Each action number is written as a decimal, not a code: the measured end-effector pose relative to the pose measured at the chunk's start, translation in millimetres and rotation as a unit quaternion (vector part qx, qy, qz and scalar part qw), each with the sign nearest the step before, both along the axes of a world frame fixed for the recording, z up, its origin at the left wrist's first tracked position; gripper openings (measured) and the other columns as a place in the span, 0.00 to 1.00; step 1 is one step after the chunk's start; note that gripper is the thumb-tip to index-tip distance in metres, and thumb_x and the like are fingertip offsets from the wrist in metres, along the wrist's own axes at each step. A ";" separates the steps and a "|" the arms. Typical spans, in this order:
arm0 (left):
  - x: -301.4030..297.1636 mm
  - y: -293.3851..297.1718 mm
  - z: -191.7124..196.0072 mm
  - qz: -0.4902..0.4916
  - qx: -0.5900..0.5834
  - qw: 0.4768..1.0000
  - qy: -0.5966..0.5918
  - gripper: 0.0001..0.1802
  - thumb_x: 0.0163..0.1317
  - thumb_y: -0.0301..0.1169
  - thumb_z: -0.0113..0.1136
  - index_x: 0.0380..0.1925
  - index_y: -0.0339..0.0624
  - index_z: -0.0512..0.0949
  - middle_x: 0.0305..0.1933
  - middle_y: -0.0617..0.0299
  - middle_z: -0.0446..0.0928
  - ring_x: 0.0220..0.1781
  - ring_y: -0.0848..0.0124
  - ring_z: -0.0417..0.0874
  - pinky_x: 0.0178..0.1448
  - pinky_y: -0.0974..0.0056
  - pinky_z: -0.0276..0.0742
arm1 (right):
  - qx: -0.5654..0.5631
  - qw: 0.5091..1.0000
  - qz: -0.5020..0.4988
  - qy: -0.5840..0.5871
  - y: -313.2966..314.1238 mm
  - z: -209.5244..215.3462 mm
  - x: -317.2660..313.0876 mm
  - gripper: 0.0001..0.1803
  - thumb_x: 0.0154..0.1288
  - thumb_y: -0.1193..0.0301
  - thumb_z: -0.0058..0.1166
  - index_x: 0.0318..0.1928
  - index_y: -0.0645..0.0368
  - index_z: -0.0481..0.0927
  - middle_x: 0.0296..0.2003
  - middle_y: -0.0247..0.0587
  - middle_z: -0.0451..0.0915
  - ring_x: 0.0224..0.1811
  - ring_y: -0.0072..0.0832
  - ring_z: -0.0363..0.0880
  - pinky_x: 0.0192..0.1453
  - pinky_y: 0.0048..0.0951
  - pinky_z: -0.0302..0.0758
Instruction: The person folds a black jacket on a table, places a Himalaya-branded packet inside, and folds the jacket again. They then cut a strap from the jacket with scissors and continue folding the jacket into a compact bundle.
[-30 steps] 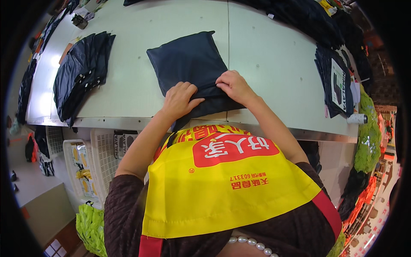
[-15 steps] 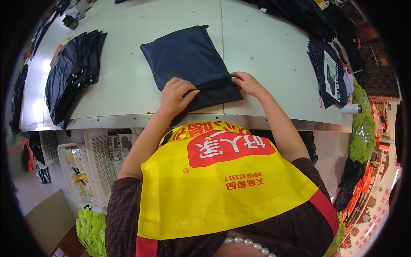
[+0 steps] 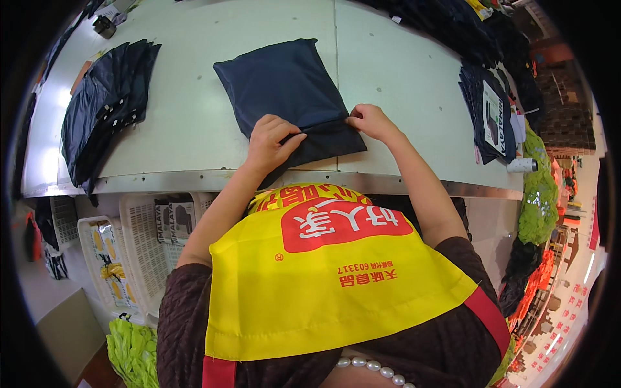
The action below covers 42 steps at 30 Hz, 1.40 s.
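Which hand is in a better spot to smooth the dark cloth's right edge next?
Probably the right hand: its fingertips are at that edge of the dark cloth. The left hand is over by the lower left part.

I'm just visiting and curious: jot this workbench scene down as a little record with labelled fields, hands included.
Main item: dark navy fabric piece, flat, with a fold across its near end
Left hand: the left hand rests on the near left part, thumb and fingers at the fold; whether it pinches is unclear
Right hand: the right hand pinches the right edge by the fold
Surface: pale table
Left side: fanned dark pieces
Right side: dark stack, white roll
Clothing: yellow apron
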<state>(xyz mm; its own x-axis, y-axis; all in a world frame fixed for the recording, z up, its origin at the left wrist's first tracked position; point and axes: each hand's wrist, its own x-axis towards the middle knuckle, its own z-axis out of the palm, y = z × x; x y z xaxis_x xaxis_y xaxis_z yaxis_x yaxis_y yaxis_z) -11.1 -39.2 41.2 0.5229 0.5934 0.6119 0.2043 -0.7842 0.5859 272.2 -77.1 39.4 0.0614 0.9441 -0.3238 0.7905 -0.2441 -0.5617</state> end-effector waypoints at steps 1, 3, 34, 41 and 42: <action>0.6 -0.4 0.3 0.000 0.001 1.000 -0.003 0.06 0.48 0.28 0.67 0.22 0.41 0.78 0.27 0.61 0.79 0.32 0.62 0.75 0.38 0.63 0.70 | -0.025 0.999 -0.011 0.027 -0.3 -1.7 0.0 0.13 0.61 0.64 0.55 0.34 0.64 0.78 0.24 0.37 0.78 0.28 0.23 0.76 0.33 0.26 0.72; 0.9 -1.0 0.1 0.006 0.000 1.000 -0.004 0.06 0.48 0.28 0.67 0.22 0.41 0.78 0.27 0.61 0.79 0.32 0.62 0.75 0.38 0.63 0.70 | -0.074 0.993 -0.034 0.082 -1.8 -2.0 1.9 0.13 0.61 0.64 0.55 0.33 0.63 0.77 0.23 0.34 0.76 0.27 0.21 0.74 0.32 0.24 0.71; -49.0 47.9 -16.4 0.086 -0.697 0.702 -0.116 0.32 0.48 0.38 0.67 0.50 0.30 0.69 0.41 0.53 0.77 0.37 0.66 0.80 0.41 0.61 0.78 | 0.420 0.893 0.138 -0.084 -31.7 57.2 -158.3 0.24 0.53 0.62 0.61 0.50 0.57 0.75 0.51 0.46 0.74 0.54 0.45 0.71 0.55 0.42 0.69; -28.5 27.4 24.6 0.104 -0.773 0.561 -0.278 0.22 0.49 0.32 0.60 0.45 0.37 0.72 0.42 0.50 0.77 0.40 0.61 0.79 0.48 0.57 0.78 | 0.265 0.948 0.174 -0.018 -68.8 42.5 -91.5 0.51 0.46 0.45 0.64 0.66 0.58 0.57 0.67 0.55 0.52 0.68 0.53 0.51 0.68 0.56 0.50; -27.3 17.4 72.9 0.120 -0.795 0.533 -0.263 0.21 0.49 0.33 0.60 0.44 0.38 0.72 0.42 0.51 0.77 0.40 0.62 0.79 0.47 0.57 0.78 | 0.264 0.941 0.212 0.004 -71.1 61.3 -89.3 0.54 0.44 0.46 0.66 0.66 0.59 0.55 0.67 0.56 0.52 0.68 0.53 0.52 0.69 0.54 0.51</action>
<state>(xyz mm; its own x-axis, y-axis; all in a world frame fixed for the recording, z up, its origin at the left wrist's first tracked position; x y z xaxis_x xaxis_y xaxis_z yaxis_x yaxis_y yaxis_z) -38.4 -21.8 114.2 0.3202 0.5915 -0.7400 -0.3342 0.8015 0.4959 182.9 -148.2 100.7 -0.3577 0.9124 0.1987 0.7486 0.4074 -0.5230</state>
